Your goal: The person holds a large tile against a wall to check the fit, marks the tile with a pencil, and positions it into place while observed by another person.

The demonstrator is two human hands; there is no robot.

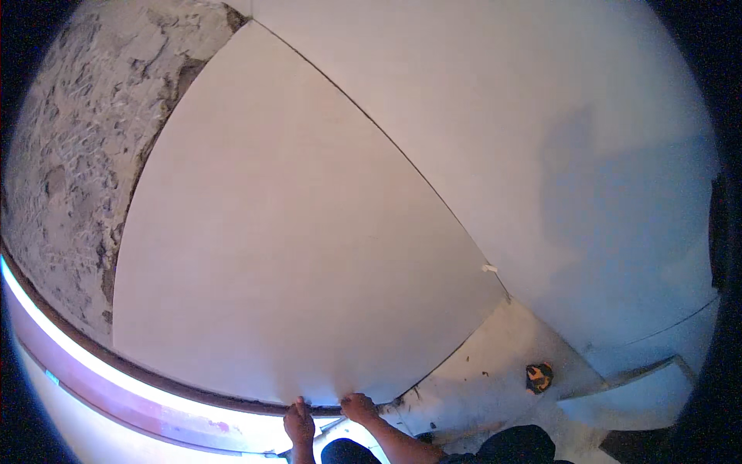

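Large tile (309, 216), plain pale beige at centre; mortar bed (73, 155), mottled grey-brown between nine and ten o'clock; small object (539, 378), orange-and-black patterned at four o'clock.

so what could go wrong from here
Fingers might get pinched: the left hand and right hand are both at the near edge of the large pale slab. Grit from the rough, sandy bed along the slab's left side could work its way underneath. The small white piece at its right edge might be knocked loose if the slab shifts.
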